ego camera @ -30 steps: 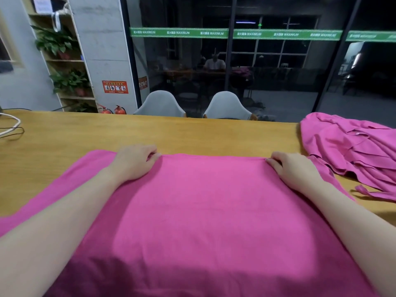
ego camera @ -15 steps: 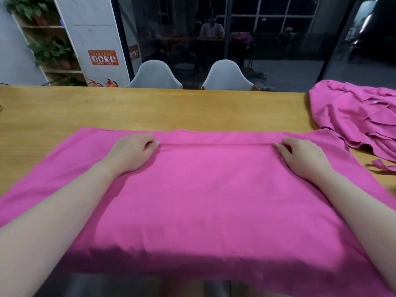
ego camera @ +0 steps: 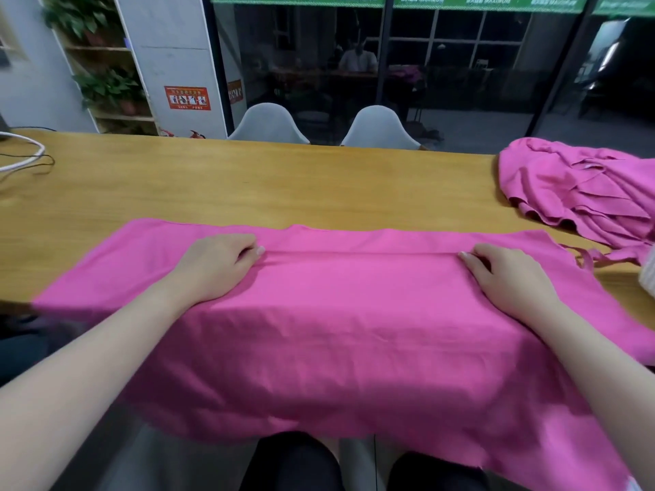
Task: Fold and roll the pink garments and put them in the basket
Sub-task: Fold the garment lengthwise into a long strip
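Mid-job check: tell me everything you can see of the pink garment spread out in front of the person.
The pink garment is plain, matte woven-looking cloth, lying flat across the wooden table with its near part hanging over the table's edge toward the person's lap. A straight fold ridge runs across it between the hands. The left hand and right hand both grip that ridge, fingers curled. A thin strap trails off its right end.

The pink garment (ego camera: 336,331) has been drawn back across the counter (ego camera: 248,193) toward the person, baring more wood beyond it. Both hands now sit nearer the counter's front edge, and more cloth hangs over it.
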The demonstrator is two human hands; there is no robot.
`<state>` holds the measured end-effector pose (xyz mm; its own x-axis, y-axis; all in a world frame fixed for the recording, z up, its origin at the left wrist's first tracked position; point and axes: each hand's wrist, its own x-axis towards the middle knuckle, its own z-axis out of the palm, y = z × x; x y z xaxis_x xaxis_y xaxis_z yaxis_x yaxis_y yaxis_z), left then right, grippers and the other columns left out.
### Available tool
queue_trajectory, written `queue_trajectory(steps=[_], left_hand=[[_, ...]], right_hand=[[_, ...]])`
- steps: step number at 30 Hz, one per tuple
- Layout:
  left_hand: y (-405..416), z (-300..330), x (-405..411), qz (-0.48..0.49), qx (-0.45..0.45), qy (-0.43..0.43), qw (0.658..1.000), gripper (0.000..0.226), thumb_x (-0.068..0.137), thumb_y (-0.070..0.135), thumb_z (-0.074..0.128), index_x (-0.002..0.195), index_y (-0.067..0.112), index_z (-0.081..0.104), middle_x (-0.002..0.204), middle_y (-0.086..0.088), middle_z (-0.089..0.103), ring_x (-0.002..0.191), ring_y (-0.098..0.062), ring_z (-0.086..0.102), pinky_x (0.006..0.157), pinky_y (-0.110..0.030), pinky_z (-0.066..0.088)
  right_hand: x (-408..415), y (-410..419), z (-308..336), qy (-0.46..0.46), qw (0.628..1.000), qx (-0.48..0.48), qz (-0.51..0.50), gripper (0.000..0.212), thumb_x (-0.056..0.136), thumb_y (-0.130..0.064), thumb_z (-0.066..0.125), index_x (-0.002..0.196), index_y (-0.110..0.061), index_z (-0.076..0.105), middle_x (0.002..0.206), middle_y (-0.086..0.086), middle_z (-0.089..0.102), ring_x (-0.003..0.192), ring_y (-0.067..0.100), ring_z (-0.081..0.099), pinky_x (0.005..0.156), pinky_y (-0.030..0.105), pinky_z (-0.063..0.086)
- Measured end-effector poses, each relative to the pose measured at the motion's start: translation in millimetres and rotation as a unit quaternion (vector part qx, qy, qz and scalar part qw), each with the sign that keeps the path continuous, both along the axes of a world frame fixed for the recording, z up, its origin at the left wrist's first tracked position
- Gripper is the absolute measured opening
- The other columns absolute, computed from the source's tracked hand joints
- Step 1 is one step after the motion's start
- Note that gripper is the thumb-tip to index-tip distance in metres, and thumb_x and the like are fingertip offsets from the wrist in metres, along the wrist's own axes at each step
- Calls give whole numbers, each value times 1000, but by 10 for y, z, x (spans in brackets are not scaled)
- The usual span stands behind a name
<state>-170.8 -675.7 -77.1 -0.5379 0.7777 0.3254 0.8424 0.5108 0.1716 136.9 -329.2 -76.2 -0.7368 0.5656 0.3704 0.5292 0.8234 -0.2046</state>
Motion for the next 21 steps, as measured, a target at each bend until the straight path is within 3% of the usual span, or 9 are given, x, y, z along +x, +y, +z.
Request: queue_trajectory(steps=[8,15,21], left_hand=[[-211,66,303,12,12,-2,1000,37,104,45,45,76,20,48,71,4,56,74,-30,57,65,-40,46],[-235,502,240,42,91,77,992,26,100,38,55,78,25,52,67,9,54,69,-26,53,61,-36,38],[39,539,-83,60,61,84,993,24,97,36,60,79,20,58,71,8,54,77,-33,61,63,-36,41]], right_hand=[[267,-258,-1,12,1000,-7,22,38,101,-44,51,67,-32,39,77,6,67,82,38,63,62,42,44],[153,-157,471,94,993,-21,72,34,101,-36,54,73,-16,56,64,1,59,67,31,56,62,46,49],[-236,86,579,21,996,-42,74,32,101,-36,55,74,-21,60,69,-1,61,71,28,57,64,42,47]])
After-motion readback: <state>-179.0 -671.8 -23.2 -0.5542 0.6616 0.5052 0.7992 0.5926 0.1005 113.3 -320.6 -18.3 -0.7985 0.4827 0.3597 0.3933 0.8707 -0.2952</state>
